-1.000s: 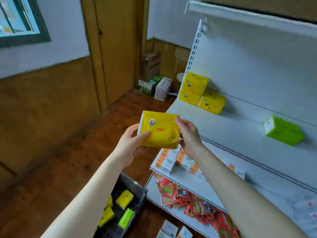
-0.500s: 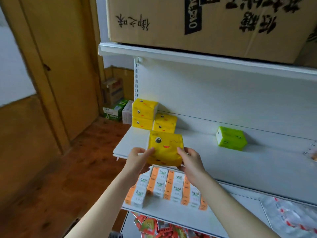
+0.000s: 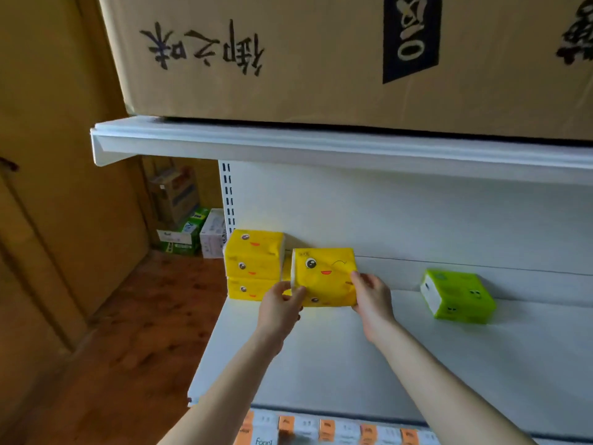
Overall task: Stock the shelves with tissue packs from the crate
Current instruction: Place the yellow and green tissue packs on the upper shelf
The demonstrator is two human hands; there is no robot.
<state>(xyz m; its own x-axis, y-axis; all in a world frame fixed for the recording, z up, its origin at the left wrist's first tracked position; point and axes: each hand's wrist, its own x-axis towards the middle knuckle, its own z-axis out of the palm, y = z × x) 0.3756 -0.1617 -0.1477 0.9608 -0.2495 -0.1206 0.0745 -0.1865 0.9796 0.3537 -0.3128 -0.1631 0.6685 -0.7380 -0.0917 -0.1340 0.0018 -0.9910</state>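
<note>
**Yellow pack joining its own colour**

The left hand (image 3: 279, 303) and right hand (image 3: 372, 297) are pinching the yellow tissue pack (image 3: 324, 271) by its ends, keeping it level at the back of the shelf (image 3: 321, 348), just beside the yellow stack (image 3: 253, 261), probably to group colours.

Small shop: white slotted shelving (image 3: 321, 364), stocked tissue packs (image 3: 253, 264).

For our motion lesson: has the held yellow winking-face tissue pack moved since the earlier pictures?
Yes. The yellow winking-face tissue pack went from the front of the white metal shelf back beside the stack of yellow tissue packs.
</note>
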